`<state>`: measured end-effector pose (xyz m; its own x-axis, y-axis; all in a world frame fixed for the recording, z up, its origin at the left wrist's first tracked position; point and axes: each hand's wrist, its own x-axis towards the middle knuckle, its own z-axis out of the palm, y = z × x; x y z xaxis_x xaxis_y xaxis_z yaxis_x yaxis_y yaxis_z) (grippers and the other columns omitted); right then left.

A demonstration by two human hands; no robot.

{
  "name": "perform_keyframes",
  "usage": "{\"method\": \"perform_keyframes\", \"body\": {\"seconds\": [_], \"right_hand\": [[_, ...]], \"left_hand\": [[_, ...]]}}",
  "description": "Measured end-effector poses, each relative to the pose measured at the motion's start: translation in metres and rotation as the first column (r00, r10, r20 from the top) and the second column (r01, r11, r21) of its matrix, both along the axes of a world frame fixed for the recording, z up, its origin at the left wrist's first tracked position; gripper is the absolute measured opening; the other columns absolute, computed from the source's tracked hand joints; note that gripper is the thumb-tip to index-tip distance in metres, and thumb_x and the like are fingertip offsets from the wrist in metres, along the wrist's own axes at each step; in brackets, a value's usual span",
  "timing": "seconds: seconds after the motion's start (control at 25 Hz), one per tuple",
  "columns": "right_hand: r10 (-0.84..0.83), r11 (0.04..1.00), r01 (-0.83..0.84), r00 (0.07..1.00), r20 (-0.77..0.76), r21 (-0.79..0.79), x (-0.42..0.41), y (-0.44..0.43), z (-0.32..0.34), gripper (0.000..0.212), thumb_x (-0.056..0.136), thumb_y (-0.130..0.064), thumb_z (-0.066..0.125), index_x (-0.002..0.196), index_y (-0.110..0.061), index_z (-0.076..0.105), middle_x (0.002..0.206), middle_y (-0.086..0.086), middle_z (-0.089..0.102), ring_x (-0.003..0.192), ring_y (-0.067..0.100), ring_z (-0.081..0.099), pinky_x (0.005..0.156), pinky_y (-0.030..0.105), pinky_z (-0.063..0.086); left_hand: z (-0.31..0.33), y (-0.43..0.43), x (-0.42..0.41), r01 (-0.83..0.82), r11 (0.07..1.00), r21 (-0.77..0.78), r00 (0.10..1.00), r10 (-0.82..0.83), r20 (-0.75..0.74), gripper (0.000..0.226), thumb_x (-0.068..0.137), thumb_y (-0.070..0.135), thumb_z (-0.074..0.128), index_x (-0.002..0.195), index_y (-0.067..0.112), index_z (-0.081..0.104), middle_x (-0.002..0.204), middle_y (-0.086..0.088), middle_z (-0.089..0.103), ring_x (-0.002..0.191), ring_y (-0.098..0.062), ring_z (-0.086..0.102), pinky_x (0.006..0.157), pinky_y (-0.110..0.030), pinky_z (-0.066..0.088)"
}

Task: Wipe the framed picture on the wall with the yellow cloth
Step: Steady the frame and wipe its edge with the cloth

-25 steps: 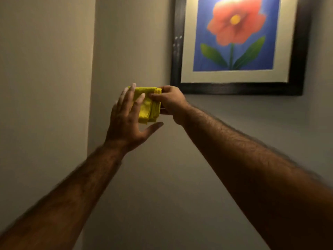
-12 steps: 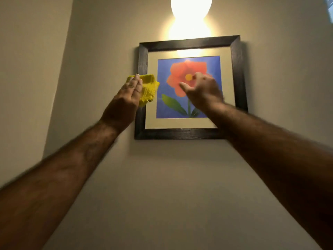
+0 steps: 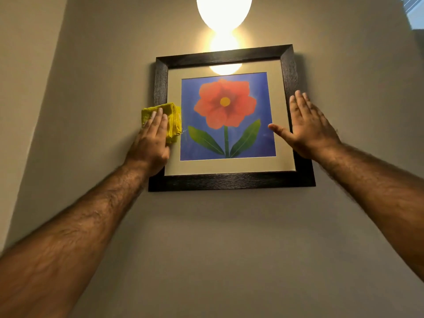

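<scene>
Yellow cloth (image 3: 174, 120) under flat L grip (image 3: 152, 143), on frame (image 3: 229, 181); R grip (image 3: 307, 131) flat.

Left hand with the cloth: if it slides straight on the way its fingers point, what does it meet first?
Probably the top rail of the frame, near its upper left corner. The left hand presses the cloth on the frame's left side, fingers pointing up and slightly right.

A glowing oval lamp (image 3: 224, 10) shines at top centre, brightening the beige wall (image 3: 229, 249) below it. A side wall (image 3: 23, 88) meets it at left. A pale slatted patch (image 3: 416, 12) fills the upper right corner.
</scene>
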<state>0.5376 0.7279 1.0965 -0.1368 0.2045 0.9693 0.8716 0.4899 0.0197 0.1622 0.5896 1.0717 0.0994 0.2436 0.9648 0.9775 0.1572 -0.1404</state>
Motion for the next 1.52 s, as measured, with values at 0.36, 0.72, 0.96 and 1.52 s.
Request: {"method": "perform_keyframes", "body": {"seconds": [0.36, 0.72, 0.96, 1.52], "right_hand": [[-0.014, 0.994, 0.022, 0.997, -0.075, 0.105, -0.029, 0.026, -0.016, 0.118, 0.083, -0.089, 0.016, 0.162, -0.003, -0.002, 0.172, 0.014, -0.009, 0.16, 0.025, -0.008, 0.13, 0.041, 0.002], [-0.016, 0.987, 0.027, 0.997, -0.072, 0.16, -0.029, 0.03, -0.019, 0.118, 0.084, -0.087, 0.017, 0.161, 0.001, 0.004, 0.172, 0.018, -0.003, 0.16, 0.027, -0.002, 0.13, 0.042, 0.005], [-0.027, 0.983, 0.041, 0.996, -0.083, 0.181, -0.029, 0.032, -0.018, 0.118, 0.084, -0.088, 0.018, 0.161, 0.001, 0.004, 0.172, 0.018, -0.002, 0.16, 0.028, -0.001, 0.13, 0.041, 0.005], [-0.005, 0.979, 0.022, 0.997, -0.082, 0.204, -0.031, 0.037, -0.015, 0.116, 0.086, -0.085, 0.022, 0.16, 0.002, 0.008, 0.171, 0.021, 0.002, 0.16, 0.031, 0.002, 0.13, 0.043, 0.008]], "left_hand": [[-0.006, 0.014, 0.007, -0.031, 0.999, 0.027, 0.998, 0.029, 0.057, 0.111, 0.082, 0.088, 0.003, 0.161, 0.011, -0.003, 0.171, -0.006, -0.013, 0.159, -0.02, -0.012, 0.131, -0.044, 0.002], [-0.063, 0.018, -0.006, -0.025, 0.999, 0.033, 1.0, 0.026, -0.016, 0.105, 0.089, 0.081, 0.004, 0.161, 0.005, 0.01, 0.172, -0.012, -0.001, 0.16, -0.023, -0.002, 0.13, -0.041, 0.005], [0.054, 0.015, 0.002, 0.035, 0.998, 0.044, 0.995, -0.039, 0.091, 0.123, 0.073, 0.092, -0.008, 0.161, 0.008, 0.005, 0.172, -0.01, -0.003, 0.16, -0.024, -0.002, 0.13, -0.042, 0.003], [-0.095, 0.009, -0.002, 0.072, 0.997, 0.033, 0.997, -0.073, 0.024, 0.106, 0.088, 0.082, 0.012, 0.16, 0.005, 0.014, 0.172, -0.011, 0.002, 0.16, -0.023, 0.001, 0.13, -0.04, 0.007]]}}
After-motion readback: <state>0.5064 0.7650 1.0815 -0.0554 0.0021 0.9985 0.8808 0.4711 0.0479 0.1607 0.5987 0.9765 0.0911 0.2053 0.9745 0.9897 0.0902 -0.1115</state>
